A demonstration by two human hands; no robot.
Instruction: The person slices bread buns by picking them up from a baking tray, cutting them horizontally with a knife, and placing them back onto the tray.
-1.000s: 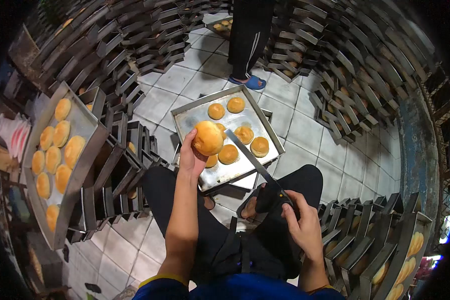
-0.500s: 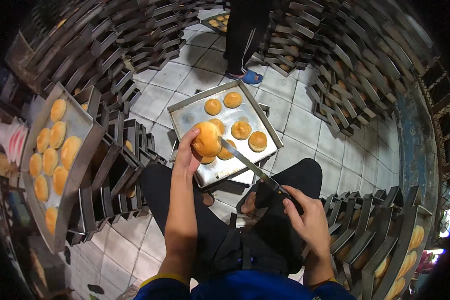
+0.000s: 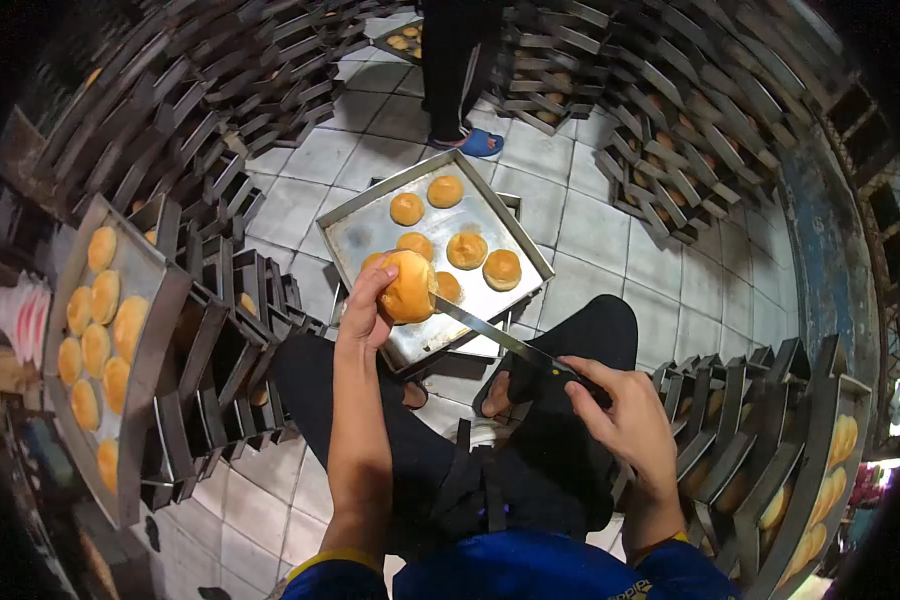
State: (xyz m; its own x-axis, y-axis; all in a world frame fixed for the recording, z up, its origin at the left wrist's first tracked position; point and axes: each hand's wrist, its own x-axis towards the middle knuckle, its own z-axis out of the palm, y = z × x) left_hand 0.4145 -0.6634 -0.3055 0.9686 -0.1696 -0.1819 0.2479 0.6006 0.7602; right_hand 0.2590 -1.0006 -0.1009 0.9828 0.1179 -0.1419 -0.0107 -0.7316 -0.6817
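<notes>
A round golden bun (image 3: pixel 408 288) is held up in my left hand (image 3: pixel 366 310), over the near left part of a metal tray (image 3: pixel 375 235). My right hand (image 3: pixel 615 405) is closed round the black handle of a serrated knife (image 3: pixel 495 334). The knife's blade points up and left, and its tip end is at the bun's right side, partly hidden there. Several more buns (image 3: pixel 467 250) lie in the tray below, one partly behind the held bun.
Stacked metal trays with buns surround the tiled floor (image 3: pixel 595 240). A tilted tray (image 3: pixel 145 345) of buns stands at the left, another (image 3: pixel 820 480) at the lower right. A person's leg (image 3: pixel 455 70) and blue sandal (image 3: pixel 480 143) are beyond the middle tray.
The knife has come against the bun's side and its blade lies flatter than before. The bun has turned slightly in my left hand. The whole view has shifted a little.
</notes>
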